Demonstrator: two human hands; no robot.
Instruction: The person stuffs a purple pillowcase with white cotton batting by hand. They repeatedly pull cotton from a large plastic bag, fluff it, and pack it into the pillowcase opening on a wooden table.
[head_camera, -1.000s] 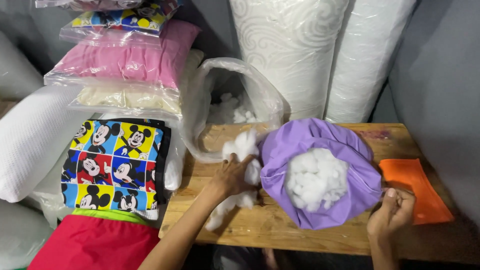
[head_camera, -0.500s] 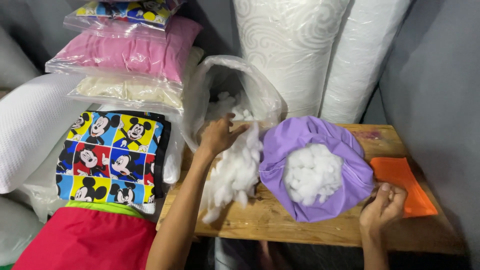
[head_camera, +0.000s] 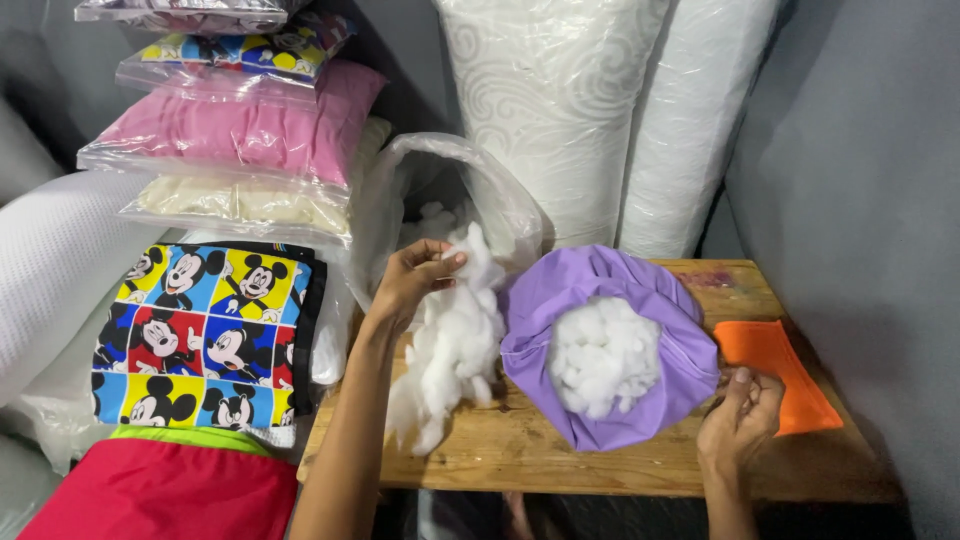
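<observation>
From the head view, a long clump of white fibre stuffing (head_camera: 455, 335) is being pinched in the closed fingers of the left hand (head_camera: 412, 280) above the wooden table's (head_camera: 500, 455) left edge, beside the stuffed purple fabric cover (head_camera: 600, 290). The cover's near rim is being gripped by the right hand (head_camera: 740, 420) near the front edge.

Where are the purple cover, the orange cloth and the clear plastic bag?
purple cover (head_camera: 560, 300): head view, left outer fabric.
orange cloth (head_camera: 775, 365): head view, middle of cloth.
clear plastic bag (head_camera: 500, 195): head view, right rim.
</observation>
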